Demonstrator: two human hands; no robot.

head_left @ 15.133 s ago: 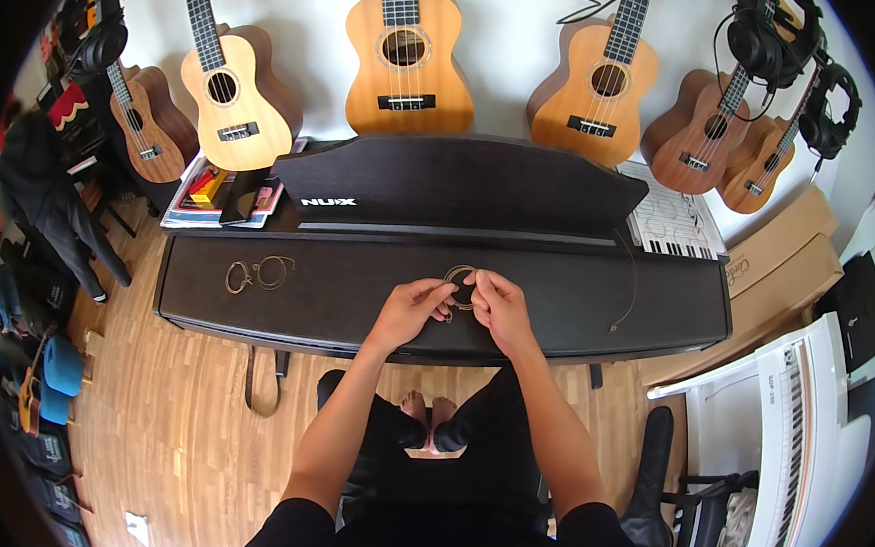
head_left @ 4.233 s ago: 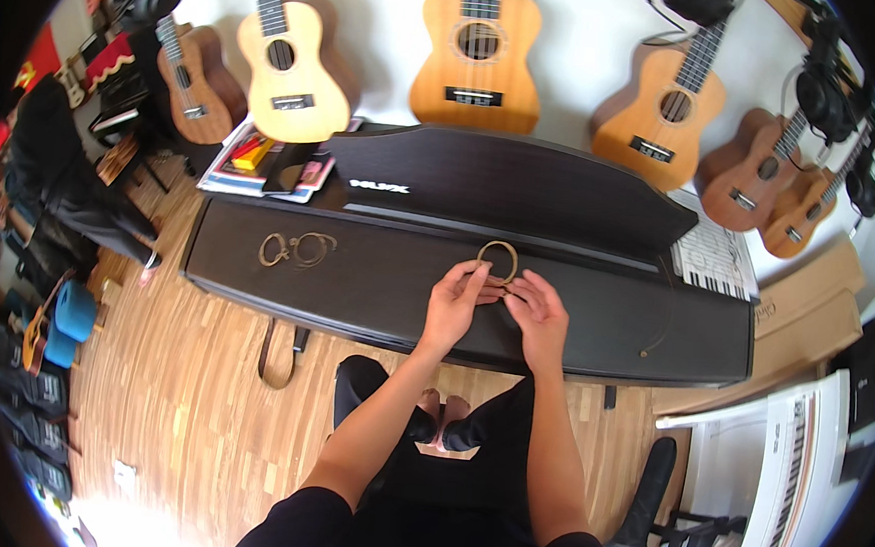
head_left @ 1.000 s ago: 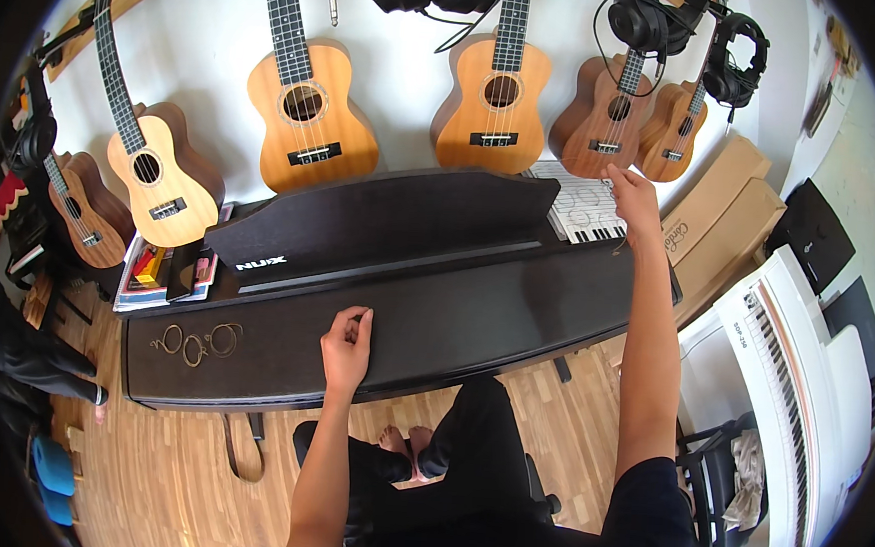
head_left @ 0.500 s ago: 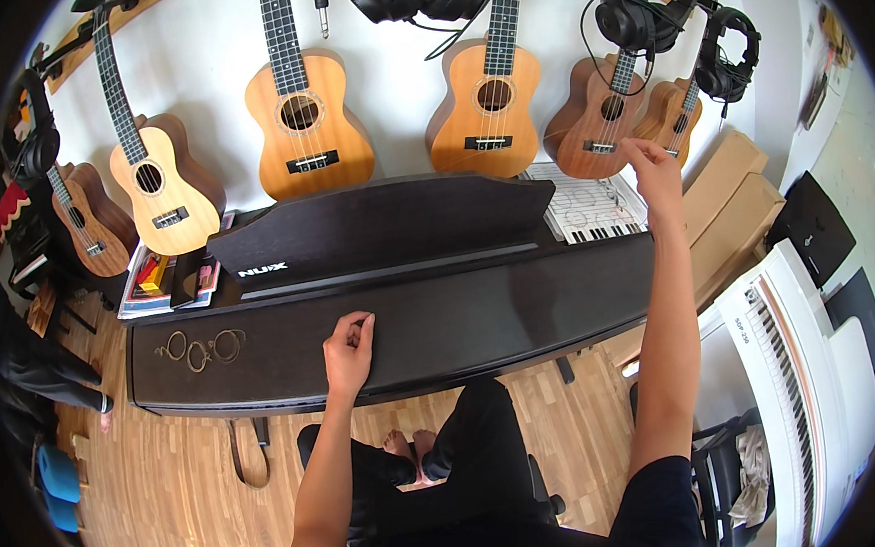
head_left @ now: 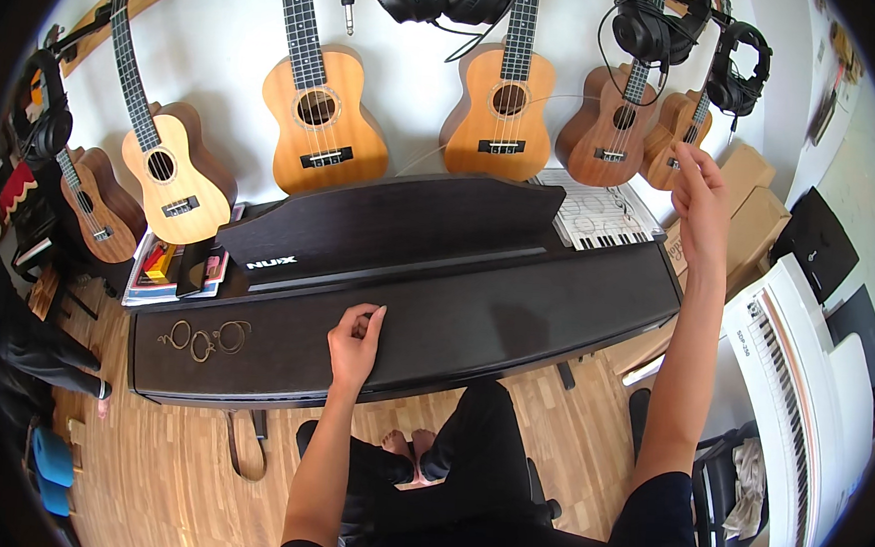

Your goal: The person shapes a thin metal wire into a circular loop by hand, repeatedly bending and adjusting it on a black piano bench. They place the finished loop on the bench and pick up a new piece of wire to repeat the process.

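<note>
My right hand [head_left: 698,204] is raised at the right, in front of the ukuleles, thumb and fingers pinched on a thin string [head_left: 558,97], which arcs left across the ukuleles and down toward the music rest [head_left: 391,211] of the dark piano. My left hand [head_left: 353,344] is low over the closed piano lid [head_left: 454,325], its fingers curled together; what they hold, if anything, is too small to make out. Several loose coils of string [head_left: 203,341] lie on the lid at the left, apart from my left hand.
Ukuleles [head_left: 502,127] and headphones [head_left: 643,30] hang on the wall. Papers [head_left: 606,219] and books [head_left: 151,286] sit on the piano's ends. A white keyboard [head_left: 809,417] and cardboard boxes [head_left: 761,223] stand at the right. Another person's legs [head_left: 52,350] show at the left edge.
The coil I held earlier now lies with the others at the left. My hands have separated; my right hand has moved up and rightward with the string, while my left hand has barely moved lately.
</note>
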